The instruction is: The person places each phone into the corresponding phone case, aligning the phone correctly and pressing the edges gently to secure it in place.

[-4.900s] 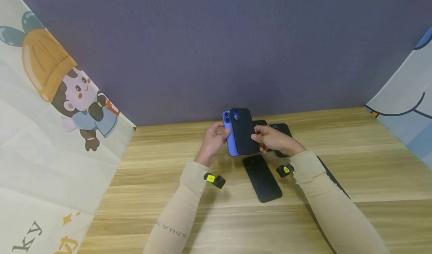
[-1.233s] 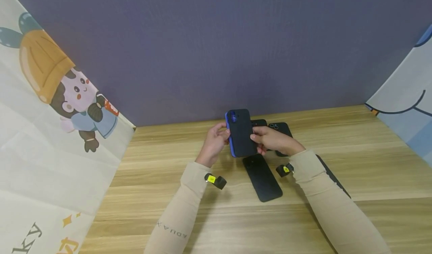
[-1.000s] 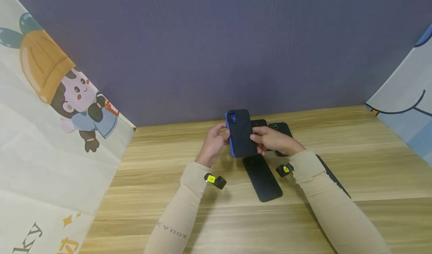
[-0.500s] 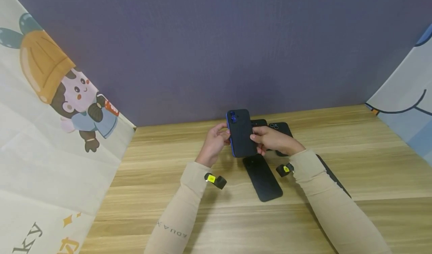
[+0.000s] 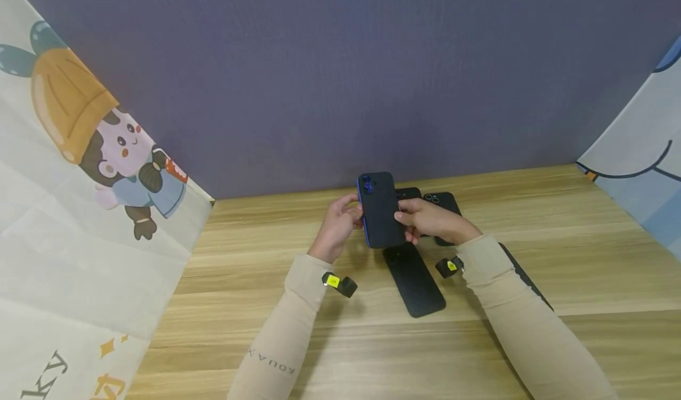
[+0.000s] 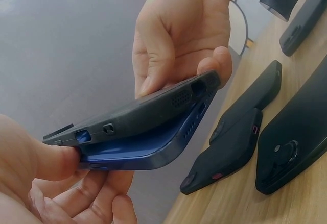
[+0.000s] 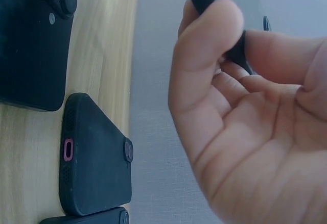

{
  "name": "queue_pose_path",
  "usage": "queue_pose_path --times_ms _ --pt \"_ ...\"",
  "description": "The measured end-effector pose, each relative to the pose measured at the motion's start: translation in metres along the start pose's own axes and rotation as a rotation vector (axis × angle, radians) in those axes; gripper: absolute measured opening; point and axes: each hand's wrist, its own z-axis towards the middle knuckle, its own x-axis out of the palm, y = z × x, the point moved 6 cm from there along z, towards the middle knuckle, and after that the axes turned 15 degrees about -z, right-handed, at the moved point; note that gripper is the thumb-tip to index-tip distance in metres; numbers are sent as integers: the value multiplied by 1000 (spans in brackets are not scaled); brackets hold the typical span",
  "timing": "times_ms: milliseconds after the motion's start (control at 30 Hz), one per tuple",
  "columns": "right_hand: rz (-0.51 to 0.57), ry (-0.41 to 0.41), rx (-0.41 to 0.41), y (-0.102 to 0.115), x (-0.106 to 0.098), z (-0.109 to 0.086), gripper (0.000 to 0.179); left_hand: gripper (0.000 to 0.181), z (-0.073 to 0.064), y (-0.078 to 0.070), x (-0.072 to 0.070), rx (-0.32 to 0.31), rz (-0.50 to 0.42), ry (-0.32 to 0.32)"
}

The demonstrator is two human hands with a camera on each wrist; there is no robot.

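Black case (image 5: pixel 383 217) slants over blue phone (image 6: pixel 148 157). Your left fingers (image 6: pixel 91 191) hold both at nine o'clock, your right fingers (image 7: pixel 199 66) at three, seemingly so edges line up.

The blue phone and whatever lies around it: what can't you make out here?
Blue phone: most of its back, behind the black case in the head view.
Dark object: its full shape, hidden by the right sleeve, head view.
Lowest black item: cut off by the right wrist view's bottom edge.
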Motion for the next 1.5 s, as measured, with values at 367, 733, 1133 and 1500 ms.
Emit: queue_pose_path --times_ms 367,733,1133,1500 --pt "-9 -6 12 1 2 1 22 29 -1 -1 -2 9 -2 13" --pt "-6 -9 22 2 2 1 22 31 -2 -1 -2 5 0 15" --pt "1 6 14 3 0 2 23 34 -1 -1 -2 -22 -8 6" --pt "-10 17 13 0 -7 7 24 33 6 -2 1 -18 3 5"
